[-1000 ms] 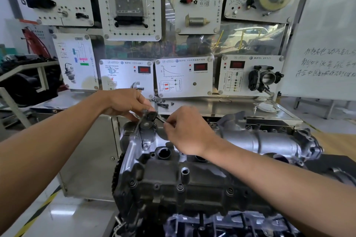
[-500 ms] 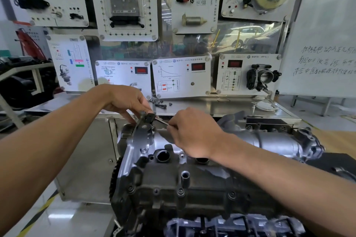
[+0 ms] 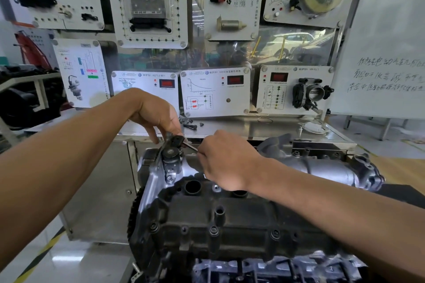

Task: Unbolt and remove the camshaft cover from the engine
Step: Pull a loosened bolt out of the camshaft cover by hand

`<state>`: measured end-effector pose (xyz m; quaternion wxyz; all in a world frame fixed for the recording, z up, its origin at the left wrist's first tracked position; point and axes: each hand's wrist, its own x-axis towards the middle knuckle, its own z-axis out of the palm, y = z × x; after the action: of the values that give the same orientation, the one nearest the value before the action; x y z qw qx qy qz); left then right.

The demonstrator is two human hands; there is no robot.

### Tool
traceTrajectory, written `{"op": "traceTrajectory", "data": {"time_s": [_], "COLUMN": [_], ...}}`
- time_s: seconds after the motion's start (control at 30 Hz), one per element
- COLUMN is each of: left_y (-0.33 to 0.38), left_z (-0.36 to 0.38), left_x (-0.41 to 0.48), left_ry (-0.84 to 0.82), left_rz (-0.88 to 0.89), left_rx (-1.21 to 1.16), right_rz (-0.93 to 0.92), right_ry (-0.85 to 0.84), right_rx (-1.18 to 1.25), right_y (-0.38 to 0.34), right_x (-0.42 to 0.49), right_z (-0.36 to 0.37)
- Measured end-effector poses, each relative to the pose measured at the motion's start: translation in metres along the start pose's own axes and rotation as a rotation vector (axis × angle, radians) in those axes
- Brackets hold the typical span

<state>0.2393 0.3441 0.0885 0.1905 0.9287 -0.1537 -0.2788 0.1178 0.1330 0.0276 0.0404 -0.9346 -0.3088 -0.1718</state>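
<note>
Two hands are seen at work at the far left end of the engine [image 3: 322,165]. The black connector [image 3: 177,139], seated above a silver cylindrical housing [image 3: 171,163], is pinched by the grip of the left hand [image 3: 154,111] between thumb and fingertips. One thin metal tool [image 3: 190,146] is pinched in the curled grip of the right hand [image 3: 226,159], with its tip laid against the connector. The dark camshaft cover [image 3: 241,216] is seated on top of the engine, below both forearms; four bolt heads can be counted along its near edge, and one round opening is fully shown near the right wrist. On the steel tabletop [image 3: 264,130] behind, at least two loose dark bolts [image 3: 191,124] are lying. Three panels with red displays [image 3: 235,80] are mounted above it.
</note>
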Motion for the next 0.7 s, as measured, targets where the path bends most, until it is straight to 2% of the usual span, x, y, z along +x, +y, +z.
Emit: {"op": "traceTrajectory", "data": {"time_s": [0.7], "left_y": [-0.001], "left_z": [0.014], "left_x": [-0.002], "left_ry": [0.010], "left_rz": [0.015], "left_rx": [-0.116], "right_rz": [-0.096], "right_ry": [-0.143], "right_rx": [-0.035], "right_y": [0.017], "right_x": [0.005], "right_z": [-0.013]}}
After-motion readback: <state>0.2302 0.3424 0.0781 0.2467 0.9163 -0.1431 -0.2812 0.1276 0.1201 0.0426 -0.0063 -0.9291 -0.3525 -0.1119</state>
